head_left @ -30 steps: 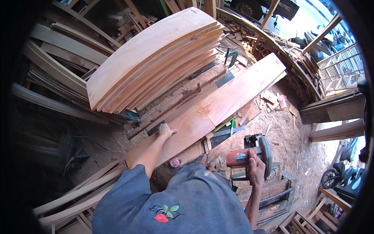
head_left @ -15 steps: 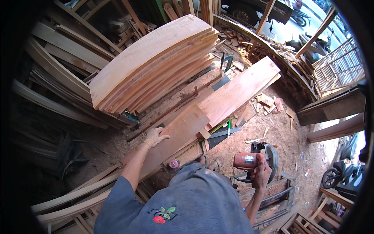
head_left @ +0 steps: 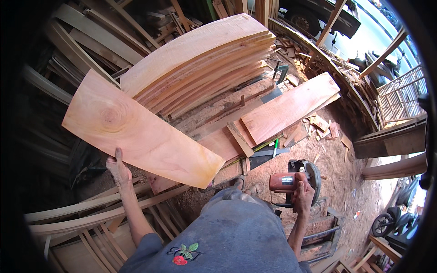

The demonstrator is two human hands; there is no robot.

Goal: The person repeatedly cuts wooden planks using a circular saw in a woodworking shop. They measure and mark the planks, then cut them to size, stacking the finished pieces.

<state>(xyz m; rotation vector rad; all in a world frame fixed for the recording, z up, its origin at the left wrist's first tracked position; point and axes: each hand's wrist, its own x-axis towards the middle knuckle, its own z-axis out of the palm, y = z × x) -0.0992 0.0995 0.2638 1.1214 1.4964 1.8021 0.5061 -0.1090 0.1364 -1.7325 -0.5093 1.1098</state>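
Observation:
A wide pinkish board (head_left: pixel 145 136) with a round knot is raised and tilted at the left, its lower edge gripped by my left hand (head_left: pixel 119 172), thumb on the visible face. My right hand (head_left: pixel 303 196) is wrapped round the handle of a circular saw (head_left: pixel 283 181) with a red motor body, held off the bench to the right. A long plank (head_left: pixel 293 107) lies on the workbench ahead, with a short wood strip (head_left: pixel 239 139) across the wood beside its near end. A green marker (head_left: pixel 276 146) rests near a dark flat tool (head_left: pixel 266 157) there.
A stack of curved boards (head_left: pixel 200 50) stands behind the bench, near a green clamp (head_left: pixel 281 73). Offcuts (head_left: pixel 321 123) litter the sawdust-covered floor at the right. Curved wooden pieces (head_left: pixel 104 211) lie at the lower left. A motorbike (head_left: pixel 387 223) stands far right.
My left hand has lifted the board off the bench and swung it left, turning its knotted face into view. The circular saw stays in my right hand, nearly in place.

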